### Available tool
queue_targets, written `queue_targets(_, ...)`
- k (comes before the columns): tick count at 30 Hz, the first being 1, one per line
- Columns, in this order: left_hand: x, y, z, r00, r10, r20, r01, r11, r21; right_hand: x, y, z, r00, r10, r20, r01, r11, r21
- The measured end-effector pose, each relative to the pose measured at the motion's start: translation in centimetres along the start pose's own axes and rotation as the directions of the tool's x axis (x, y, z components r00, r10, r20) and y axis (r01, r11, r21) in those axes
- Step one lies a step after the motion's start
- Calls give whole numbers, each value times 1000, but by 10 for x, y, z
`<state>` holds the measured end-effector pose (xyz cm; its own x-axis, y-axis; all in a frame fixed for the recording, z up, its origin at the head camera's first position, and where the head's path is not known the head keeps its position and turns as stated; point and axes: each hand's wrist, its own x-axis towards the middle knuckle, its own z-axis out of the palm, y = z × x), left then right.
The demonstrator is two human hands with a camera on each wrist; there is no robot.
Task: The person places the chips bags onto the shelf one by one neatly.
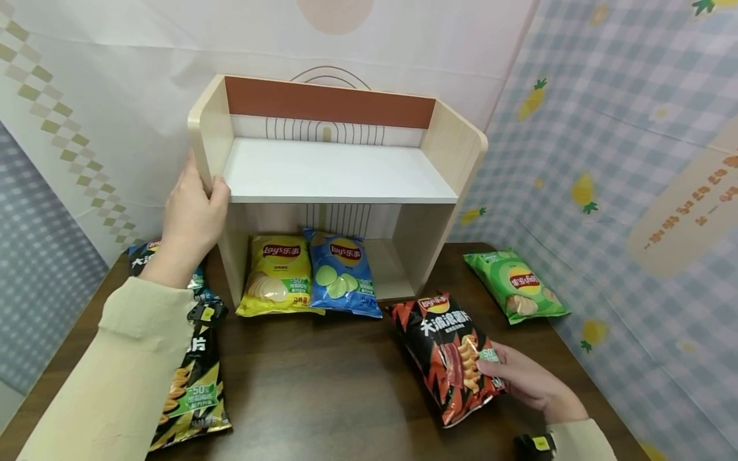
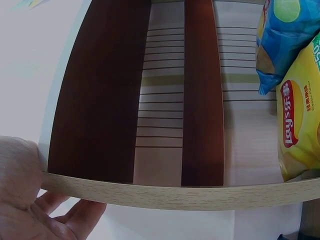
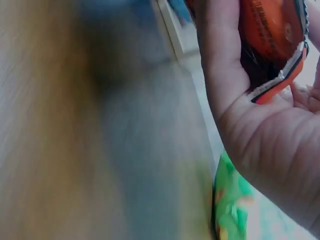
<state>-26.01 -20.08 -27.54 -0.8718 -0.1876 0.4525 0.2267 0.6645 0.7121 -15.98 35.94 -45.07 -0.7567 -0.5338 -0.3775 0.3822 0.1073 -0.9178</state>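
My left hand [image 1: 196, 208] grips the front edge of the left side panel of a small two-tier shelf [image 1: 340, 171], thumb on the inner face. In the left wrist view, fingers [image 2: 82, 217] curl behind that pale wooden panel. Low on the right, my right hand [image 1: 527, 378] holds a black and red Lay's chip bag [image 1: 446, 352] by its lower right side, thumb on the front. The bag is tilted before the shelf's right front corner. A yellow chip bag [image 1: 278, 275] and a blue chip bag [image 1: 343, 274] stand side by side in the lower compartment.
A green chip bag [image 1: 517, 286] lies right of the shelf, by the checked cloth wall [image 1: 611, 192]. Black chip bags [image 1: 198, 390] lie at the left, partly hidden by my left arm. The dark wooden table [image 1: 323, 384] stretches before the shelf, whose upper board [image 1: 334, 169] is white.
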Motion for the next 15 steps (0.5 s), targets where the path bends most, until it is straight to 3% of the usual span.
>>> queue_targets(9,-1,1,0,1000,4,-1,-4,1000,0,55,-30,26,994,-94,-51,91,994,-59)
queue_targets(15,0,0,-1,1000,13,-9,-13,1000,4,96,-42,32,989,-112,-98,112,994,-3)
